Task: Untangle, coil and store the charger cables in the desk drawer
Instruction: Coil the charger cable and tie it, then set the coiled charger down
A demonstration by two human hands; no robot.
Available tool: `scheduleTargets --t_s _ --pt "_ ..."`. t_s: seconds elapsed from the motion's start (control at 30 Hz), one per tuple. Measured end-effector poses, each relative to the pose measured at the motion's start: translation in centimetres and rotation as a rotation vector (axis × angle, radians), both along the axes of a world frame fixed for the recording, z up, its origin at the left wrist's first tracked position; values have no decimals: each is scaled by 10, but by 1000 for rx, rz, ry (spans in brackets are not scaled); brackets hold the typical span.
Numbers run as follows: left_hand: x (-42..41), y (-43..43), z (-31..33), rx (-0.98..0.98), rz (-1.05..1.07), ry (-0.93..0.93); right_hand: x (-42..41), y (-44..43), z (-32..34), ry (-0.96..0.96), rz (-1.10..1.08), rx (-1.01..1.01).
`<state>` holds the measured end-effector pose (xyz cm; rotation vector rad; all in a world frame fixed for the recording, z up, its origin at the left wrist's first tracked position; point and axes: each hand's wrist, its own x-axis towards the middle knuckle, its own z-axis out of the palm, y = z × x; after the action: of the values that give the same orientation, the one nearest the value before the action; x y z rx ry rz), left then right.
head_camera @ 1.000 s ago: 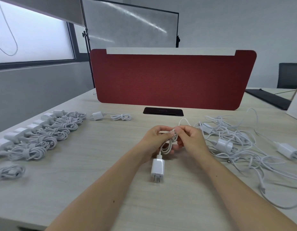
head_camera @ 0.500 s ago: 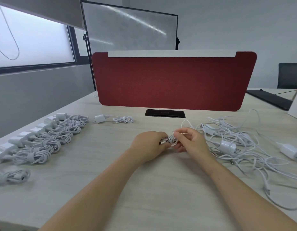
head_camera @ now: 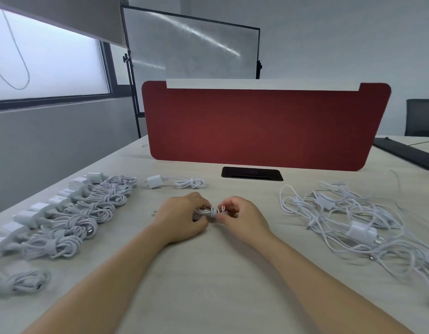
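At the middle of the desk both hands hold one small white coiled charger cable (head_camera: 212,211). My left hand (head_camera: 182,216) grips the coil's left side, and the plug is hidden under it apart from prongs poking out at its left. My right hand (head_camera: 242,216) pinches the cable's loose end beside the wrapped middle. To the right lies a tangled heap of white cables (head_camera: 353,222) with a charger plug (head_camera: 361,232) in it. A row of several coiled chargers (head_camera: 71,218) lines the left side. One more coiled charger (head_camera: 175,182) lies behind my hands.
A red divider panel (head_camera: 264,126) stands across the back of the desk, with a black cable hatch (head_camera: 252,173) in front of it. A lone coiled cable (head_camera: 20,282) lies near the front left edge. A black object (head_camera: 406,153) lies at the far right.
The cable hung in loose loops with the plug dangling below my hands; now it is wound into a tight bundle lying sideways, the plug tucked under my left hand. The view shifted left.
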<state>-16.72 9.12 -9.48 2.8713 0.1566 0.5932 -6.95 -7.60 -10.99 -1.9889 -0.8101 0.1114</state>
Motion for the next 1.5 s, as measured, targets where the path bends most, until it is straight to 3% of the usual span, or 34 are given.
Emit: scheduleTargets --t_s 0.47,0.63,0.83,1.07,1.3,1.4,1.5 --pt "37 71 -11 62 160 -162 30 77 6 -267 -57 -153" --pt "44 82 -16 81 209 -257 40 85 5 -245 -108 -123" --pt "38 67 -12 63 188 -348 30 73 7 -150 -179 58" --pt "31 -15 -9 -169 86 -432 5 14 9 -123 -220 210" --pt "38 -106 -10 -397 -51 -399 -5 -92 9 -381 -368 281" --pt "42 -151 -10 -466 -138 -334 -5 -141 12 -536 -475 229" --pt "47 -195 -7 -510 -208 -254 4 -185 11 -600 -561 54"
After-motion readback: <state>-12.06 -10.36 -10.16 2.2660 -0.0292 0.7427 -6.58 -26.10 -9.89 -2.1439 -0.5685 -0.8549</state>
